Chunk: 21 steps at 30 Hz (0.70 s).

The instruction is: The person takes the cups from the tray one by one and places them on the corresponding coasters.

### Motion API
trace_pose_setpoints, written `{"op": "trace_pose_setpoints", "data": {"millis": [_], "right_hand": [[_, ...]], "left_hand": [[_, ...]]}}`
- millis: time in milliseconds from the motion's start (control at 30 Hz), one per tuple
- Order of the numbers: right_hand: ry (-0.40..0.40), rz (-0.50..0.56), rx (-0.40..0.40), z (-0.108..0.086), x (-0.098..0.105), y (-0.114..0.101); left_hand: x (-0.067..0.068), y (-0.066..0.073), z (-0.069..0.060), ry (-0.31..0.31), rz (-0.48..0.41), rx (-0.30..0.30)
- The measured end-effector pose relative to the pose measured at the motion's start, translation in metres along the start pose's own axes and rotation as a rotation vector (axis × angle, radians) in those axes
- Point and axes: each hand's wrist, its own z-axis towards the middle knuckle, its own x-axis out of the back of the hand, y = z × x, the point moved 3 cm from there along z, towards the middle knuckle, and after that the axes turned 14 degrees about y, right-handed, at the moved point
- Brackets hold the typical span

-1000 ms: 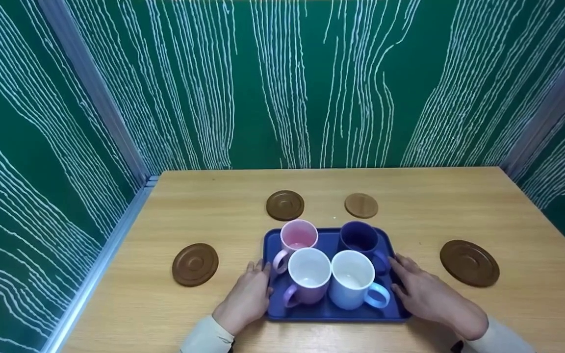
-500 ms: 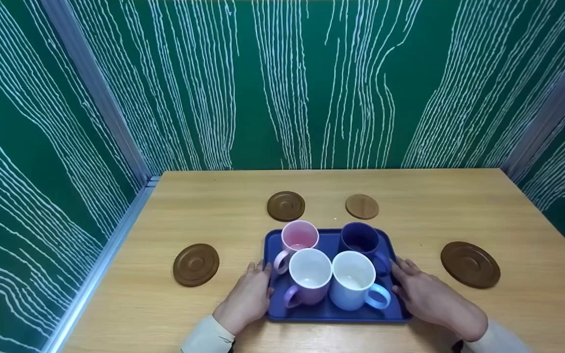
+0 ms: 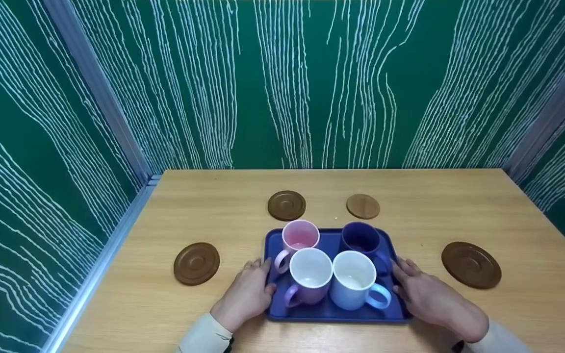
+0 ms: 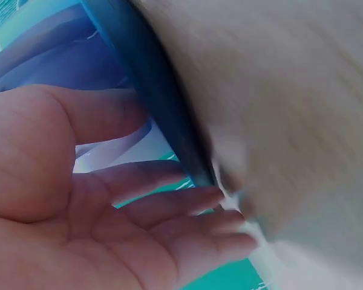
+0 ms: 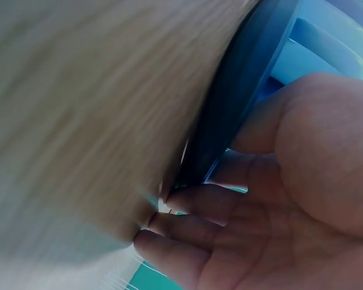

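A dark blue tray (image 3: pixel 331 314) lies on the table, bearing a pink mug (image 3: pixel 292 245), a navy mug (image 3: pixel 361 240), a purple mug (image 3: pixel 309 289) and a light blue mug (image 3: pixel 348 289). My left hand (image 3: pixel 244 296) holds the tray's left edge; in the left wrist view the thumb of this hand (image 4: pixel 109 193) laps over the rim (image 4: pixel 163 96) and fingers touch its outer side. At the right edge, my right hand (image 3: pixel 437 299) grips likewise, and the right wrist view shows that hand (image 5: pixel 272 199) with its thumb inside the rim (image 5: pixel 230 90).
Beyond the tray lie a brown coaster (image 3: pixel 286 205) and a lighter wooden one (image 3: pixel 363 206). Another brown coaster (image 3: pixel 196 263) is on the left, a larger one (image 3: pixel 471 264) on the right. Green panels (image 3: pixel 341 83) with white lines stand behind the table (image 3: pixel 223 196).
My left hand has shifted slightly, its thumb now a little farther over the tray's rim. The tray, the mugs and my right hand look nearly unchanged.
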Motion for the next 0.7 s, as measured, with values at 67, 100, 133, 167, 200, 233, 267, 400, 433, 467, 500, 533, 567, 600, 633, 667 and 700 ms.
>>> {"op": "trace_pose_setpoints", "data": {"millis": [67,100,133,167,200,233,267,400,433,467,500,533,567,600,633,667,700], "right_hand": [[0.008,0.002,0.005,0.000,0.000,0.000],[0.015,0.002,0.013,0.000,0.000,0.000],[0.022,-0.001,0.022,0.000,-0.001,0.000],[0.029,-0.002,0.027,-0.001,-0.001,0.000],[0.036,-0.004,0.034,-0.001,-0.001,0.000],[0.040,-0.006,0.036,-0.001,-0.001,0.000],[0.044,-0.008,0.040,-0.001,0.000,0.000],[0.070,0.000,0.063,-0.003,0.001,-0.002],[0.075,0.001,0.067,-0.003,0.002,-0.002],[0.080,0.002,0.071,-0.003,0.002,-0.002],[0.084,0.004,0.074,-0.003,0.002,-0.002],[0.087,0.004,0.077,-0.003,0.002,-0.002],[0.088,0.003,0.078,-0.003,0.002,-0.002],[0.087,0.004,0.075,-0.003,0.002,-0.002],[0.085,0.005,0.071,-0.003,0.002,-0.001],[0.082,0.007,0.068,-0.003,0.002,-0.001],[0.079,0.010,0.063,-0.003,0.002,-0.001]], "left_hand": [[0.004,-0.001,0.001,0.009,-0.006,0.029],[0.006,-0.002,0.002,0.016,-0.006,0.044],[0.009,-0.003,0.003,0.023,-0.006,0.060],[0.012,-0.005,0.004,0.033,0.001,0.071],[0.015,-0.006,0.005,0.043,0.015,0.077],[0.019,-0.008,0.006,0.057,0.030,0.081],[0.023,-0.010,0.007,0.069,0.042,0.091],[0.041,-0.020,0.011,0.127,0.099,0.120],[0.046,-0.022,0.012,0.139,0.105,0.138],[0.051,-0.025,0.012,0.147,0.114,0.156],[0.055,-0.028,0.013,0.152,0.124,0.171],[0.059,-0.030,0.014,0.151,0.131,0.193],[0.063,-0.033,0.014,0.146,0.141,0.214],[0.066,-0.036,0.015,0.141,0.150,0.232],[0.069,-0.038,0.015,0.132,0.159,0.250],[0.071,-0.041,0.016,0.123,0.170,0.267],[0.074,-0.044,0.016,0.112,0.175,0.282]]}}
